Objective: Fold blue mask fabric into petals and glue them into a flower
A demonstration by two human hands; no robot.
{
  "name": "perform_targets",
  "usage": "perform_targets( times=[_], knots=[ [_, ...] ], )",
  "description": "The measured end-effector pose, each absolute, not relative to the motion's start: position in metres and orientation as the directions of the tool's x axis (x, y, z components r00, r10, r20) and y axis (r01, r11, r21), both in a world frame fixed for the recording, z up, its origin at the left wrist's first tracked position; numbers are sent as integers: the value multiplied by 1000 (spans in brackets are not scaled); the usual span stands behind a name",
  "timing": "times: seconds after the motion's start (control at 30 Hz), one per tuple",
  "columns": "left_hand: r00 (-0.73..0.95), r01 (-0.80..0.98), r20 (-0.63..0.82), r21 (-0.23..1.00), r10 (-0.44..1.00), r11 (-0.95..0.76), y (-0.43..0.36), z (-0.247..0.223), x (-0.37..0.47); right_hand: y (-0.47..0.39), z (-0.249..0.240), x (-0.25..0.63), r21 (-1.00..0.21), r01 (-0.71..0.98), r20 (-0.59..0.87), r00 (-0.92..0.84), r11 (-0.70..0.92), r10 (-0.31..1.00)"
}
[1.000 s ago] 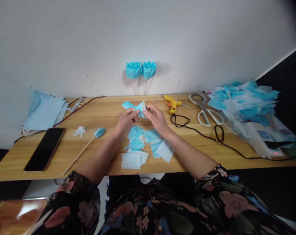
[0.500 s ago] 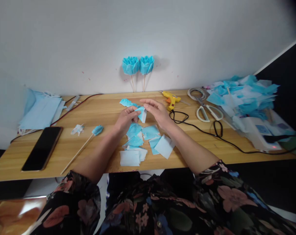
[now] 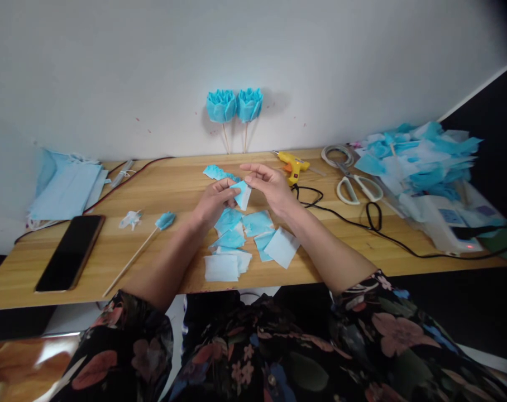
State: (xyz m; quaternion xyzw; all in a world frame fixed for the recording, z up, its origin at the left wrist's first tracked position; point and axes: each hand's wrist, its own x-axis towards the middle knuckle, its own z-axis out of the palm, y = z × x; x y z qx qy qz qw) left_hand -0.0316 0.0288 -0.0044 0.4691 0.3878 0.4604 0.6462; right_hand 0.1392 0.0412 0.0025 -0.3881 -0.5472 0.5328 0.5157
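Between thumb and fingers, my left hand (image 3: 218, 200) grips a small folded piece of blue and white fabric (image 3: 242, 196), held up over the table. My right hand (image 3: 271, 187) pinches that piece at its upper right corner, thumb against it and the other fingers reaching left. Below the hands lie several cut blue pieces (image 3: 229, 239), some with a pale side up, such as a white square (image 3: 282, 248). A ruffled blue strip (image 3: 215, 172) lies just behind my left hand. To the left rests a stick with a small blue bud (image 3: 165, 220).
Two blue fabric flowers (image 3: 221, 106) on sticks lean against the wall. A yellow glue gun (image 3: 293, 166), scissors (image 3: 358, 188) and a black cable (image 3: 341, 214) lie right. A heap of scraps (image 3: 421, 159) is far right; a phone (image 3: 70, 254) and face masks (image 3: 67, 187) are left.
My right thumb has come down onto the corner of the folded fabric piece. The left hand keeps its hold. The view has shifted slightly.
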Motion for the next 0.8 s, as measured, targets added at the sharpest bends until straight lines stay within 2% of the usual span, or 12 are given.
perform_targets(
  times=[0.17, 0.53, 0.8],
  knots=[
    [284, -253, -81, 955, 955, 156, 28, -2, -31, 42, 0, 141, -971, -236, 105, -243, 46, 964],
    [249, -272, -112, 945, 962, 180, 29, -2, -32, 48, 1, 150, -990, -135, 78, -208, 50, 975],
    [242, -270, -113, 946, 964, 179, 31, -7, -32, 41, 10, 151, -992, -104, 110, -368, 77, 923]
  ],
)
